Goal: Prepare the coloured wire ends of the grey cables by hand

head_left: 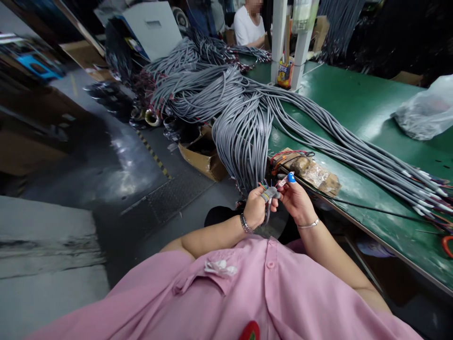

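Observation:
Just in front of my body, my left hand [256, 207] is closed around the end of a grey cable [268, 216]. Thin coloured wires [263, 184] fan out above its fingers, and a grey wrap covers its thumb. Close beside it, my right hand [297, 201] is closed in a pinch, with a blue cover on the thumb. Between its thumb and fingers are pale and reddish wires [281, 182], small and partly hidden. Both hands are near the edge of the green table [361, 113].
A large heap of grey cables [244, 132] hangs over the table's left edge; more run right across it. A taped cardboard piece [314, 172] lies near my right hand. A plastic bag [426, 108] sits at the right, a cardboard box [203, 158] on the floor. A person [248, 26] sits beyond.

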{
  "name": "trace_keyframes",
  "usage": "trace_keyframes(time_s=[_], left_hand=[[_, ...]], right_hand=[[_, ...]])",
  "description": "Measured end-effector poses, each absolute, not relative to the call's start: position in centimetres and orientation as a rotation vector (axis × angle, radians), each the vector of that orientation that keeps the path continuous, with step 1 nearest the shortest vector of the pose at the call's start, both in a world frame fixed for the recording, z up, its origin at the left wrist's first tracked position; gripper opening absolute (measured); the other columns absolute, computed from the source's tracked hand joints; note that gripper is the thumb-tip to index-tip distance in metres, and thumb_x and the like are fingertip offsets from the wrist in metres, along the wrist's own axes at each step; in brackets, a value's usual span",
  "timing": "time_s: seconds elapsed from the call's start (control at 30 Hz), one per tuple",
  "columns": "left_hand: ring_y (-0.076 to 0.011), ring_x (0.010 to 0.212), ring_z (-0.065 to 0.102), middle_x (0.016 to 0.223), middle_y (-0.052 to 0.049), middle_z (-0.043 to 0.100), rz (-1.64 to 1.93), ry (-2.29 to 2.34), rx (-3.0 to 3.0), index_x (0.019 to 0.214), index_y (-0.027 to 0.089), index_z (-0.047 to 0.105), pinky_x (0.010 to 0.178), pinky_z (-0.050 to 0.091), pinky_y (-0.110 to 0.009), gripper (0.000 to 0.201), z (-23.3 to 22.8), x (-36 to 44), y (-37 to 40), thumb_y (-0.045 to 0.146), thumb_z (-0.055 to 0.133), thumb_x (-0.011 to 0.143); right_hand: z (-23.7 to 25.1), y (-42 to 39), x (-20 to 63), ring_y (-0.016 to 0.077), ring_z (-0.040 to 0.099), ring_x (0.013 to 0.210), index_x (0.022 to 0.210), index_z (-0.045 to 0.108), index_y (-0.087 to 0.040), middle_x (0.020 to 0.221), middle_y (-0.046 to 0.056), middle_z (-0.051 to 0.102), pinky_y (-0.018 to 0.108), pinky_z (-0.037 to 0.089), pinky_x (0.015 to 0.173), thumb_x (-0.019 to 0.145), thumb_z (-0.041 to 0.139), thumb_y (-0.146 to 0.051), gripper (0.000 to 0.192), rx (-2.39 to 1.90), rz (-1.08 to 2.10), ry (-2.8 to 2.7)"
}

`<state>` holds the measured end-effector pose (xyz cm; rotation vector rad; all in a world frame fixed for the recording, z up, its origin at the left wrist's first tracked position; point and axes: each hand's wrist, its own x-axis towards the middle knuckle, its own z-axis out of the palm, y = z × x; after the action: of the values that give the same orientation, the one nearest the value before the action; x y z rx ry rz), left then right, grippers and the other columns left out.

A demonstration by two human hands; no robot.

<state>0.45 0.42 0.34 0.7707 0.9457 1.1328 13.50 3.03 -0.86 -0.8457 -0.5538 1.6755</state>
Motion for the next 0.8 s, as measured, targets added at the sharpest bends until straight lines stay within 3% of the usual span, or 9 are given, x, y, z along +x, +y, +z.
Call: trace_keyframes(time_s=[0.43, 0.63, 0.8], left_hand=[[-0.0104, 0.044, 0.054, 0.059, -0.003, 0.063, 1.062, 0.917, 0.76, 0.083, 0.012, 0.063, 0.04, 0.041, -0.021, 0.037, -0.4, 0.8, 0.2, 0.047, 0.068, 0.072], [-0.0103, 0.046, 0.055, 0.059, -0.002, 0.062, 1.091, 0.91, 0.756, 0.081, 0.013, 0.061, 0.042, 0.043, -0.022, 0.037, -0.1, 0.4, 0.0, 0.049, 0.068, 0.073], [-0.0107, 0.045, 0.054, 0.055, 0.0, 0.061, 1.175, 0.94, 0.937, 0.074, 0.014, 0.059, 0.045, 0.045, -0.023, 0.032, -0.2, -0.4, -0.1, 0.044, 0.07, 0.074]], right_hand=[[-0.9, 2.6, 13.1, 0.014, 0.053, 0.048, 0.087, 0.068, -0.021, 0.071, 0.002, 0.063, 0.032, 0.048, 0.046, 0.079, 0.061, -0.056, 0.037, -0.797, 1.688, -0.67], [-1.0, 2.4, 13.9, 0.0145, 0.059, 0.064, 0.085, 0.067, -0.022, 0.08, 0.004, 0.066, 0.028, 0.052, 0.057, 0.077, 0.057, -0.067, 0.047, -0.783, 1.725, -0.522], [-0.7, 2.5, 14.4, 0.0139, 0.06, 0.065, 0.08, 0.065, -0.022, 0.081, 0.003, 0.068, 0.026, 0.052, 0.058, 0.075, 0.061, -0.066, 0.045, -0.813, 1.766, -0.454]])
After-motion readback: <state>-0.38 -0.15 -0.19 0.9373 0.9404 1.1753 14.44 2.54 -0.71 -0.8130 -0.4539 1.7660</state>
